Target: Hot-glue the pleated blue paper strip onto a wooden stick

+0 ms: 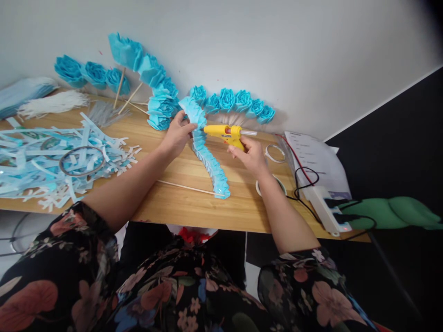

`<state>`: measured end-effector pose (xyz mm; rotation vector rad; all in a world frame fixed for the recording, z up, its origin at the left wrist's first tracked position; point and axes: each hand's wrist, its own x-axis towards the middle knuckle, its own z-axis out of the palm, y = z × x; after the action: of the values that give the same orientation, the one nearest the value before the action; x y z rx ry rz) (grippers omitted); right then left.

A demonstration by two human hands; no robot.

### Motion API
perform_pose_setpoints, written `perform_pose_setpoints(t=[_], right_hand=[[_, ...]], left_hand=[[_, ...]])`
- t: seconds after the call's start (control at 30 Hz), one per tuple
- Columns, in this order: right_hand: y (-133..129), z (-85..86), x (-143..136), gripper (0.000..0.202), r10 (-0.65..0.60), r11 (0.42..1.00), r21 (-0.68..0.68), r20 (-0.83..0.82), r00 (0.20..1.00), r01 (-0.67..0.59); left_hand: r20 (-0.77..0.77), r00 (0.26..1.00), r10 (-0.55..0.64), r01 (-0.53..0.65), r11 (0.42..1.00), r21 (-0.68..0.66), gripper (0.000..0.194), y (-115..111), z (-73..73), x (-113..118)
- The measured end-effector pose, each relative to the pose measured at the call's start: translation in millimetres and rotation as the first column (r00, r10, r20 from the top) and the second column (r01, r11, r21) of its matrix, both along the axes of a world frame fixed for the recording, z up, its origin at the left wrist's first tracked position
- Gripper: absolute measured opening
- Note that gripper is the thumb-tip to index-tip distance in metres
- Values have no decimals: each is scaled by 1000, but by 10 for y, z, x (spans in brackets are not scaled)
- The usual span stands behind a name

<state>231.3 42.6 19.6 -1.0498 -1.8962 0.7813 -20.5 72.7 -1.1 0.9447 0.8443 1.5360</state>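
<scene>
My right hand (251,156) grips a yellow hot glue gun (223,131), a clear glue stick poking out of its back end. Its nozzle points left, at the upper part of a long ruffled strip of light blue crepe paper (207,159). Near that spot my left hand (178,131) pinches the strip between thumb and fingers. The strip's lower end lies on the table, over the tip of a thin wooden stick (187,186). Whether the nozzle touches the paper I cannot tell.
Blue paper roses (226,99) line the wall, more on sticks (162,106) at the left. Paper scraps (69,157) cover the table's left side. At right are tape rolls (276,153), printed sheets (316,161), a power strip (328,212) with cords and a green object (391,212).
</scene>
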Motion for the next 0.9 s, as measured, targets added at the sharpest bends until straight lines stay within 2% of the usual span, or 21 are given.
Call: perform_pose_setpoints(t=[0.43,0.63,0.9], right_hand=[[-20,3,-33,39,-11,1000,-16,-22,1000,11],[-41,29,-45,41,-2,1000,-1,-4,1000,2],[-67,63,-57,34,3,1000,3,2,1000,-3]], left_hand=[[-6,1000,-25,25,1000,5,47,-7,-16,10],[-9,999,-41,41,999,-9,54,-20,2,21],[-2,999,-49,49,999,-7,51,-5,-1,8]])
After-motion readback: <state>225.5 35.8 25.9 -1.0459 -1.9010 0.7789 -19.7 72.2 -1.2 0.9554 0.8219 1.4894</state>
